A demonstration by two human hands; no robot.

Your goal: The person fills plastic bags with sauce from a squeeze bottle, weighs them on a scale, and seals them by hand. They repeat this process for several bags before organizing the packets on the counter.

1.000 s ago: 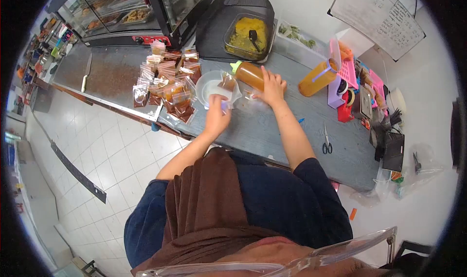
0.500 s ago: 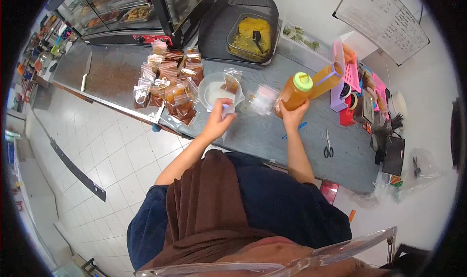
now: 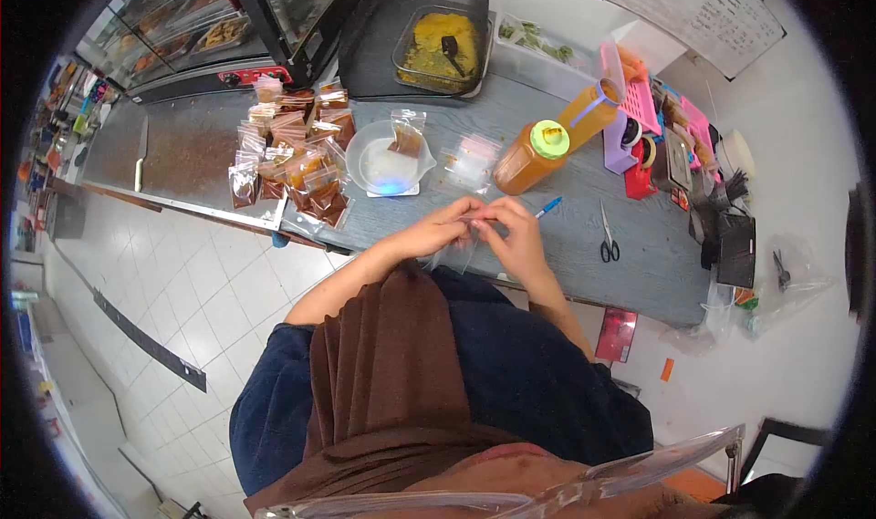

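Observation:
Near the counter's front edge, my left hand [image 3: 441, 230] and my right hand [image 3: 517, 238] meet, their fingers pinching a clear plastic bag [image 3: 456, 256] between them. Beyond them stands a bottle of orange-brown sauce [image 3: 526, 161] with a green lid, upright and touched by neither hand. A white bowl [image 3: 372, 161] on a small scale holds a filled bag [image 3: 407, 136]. Flat empty bags [image 3: 472, 160] lie between bowl and bottle. Left of the bowl is a pile of filled sauce bags [image 3: 310, 168].
A second bottle [image 3: 589, 108] stands behind the first. Scissors [image 3: 608, 236] and a blue pen [image 3: 548, 207] lie at the right. A tray with a yellow dish [image 3: 438, 54], a display case [image 3: 210, 81], a knife [image 3: 140, 159] and pink baskets [image 3: 641, 108] are around.
My right hand has let go of the sauce bottle, which now stands on the counter. Both hands have come together near my body on a clear bag. The view has shifted slightly.

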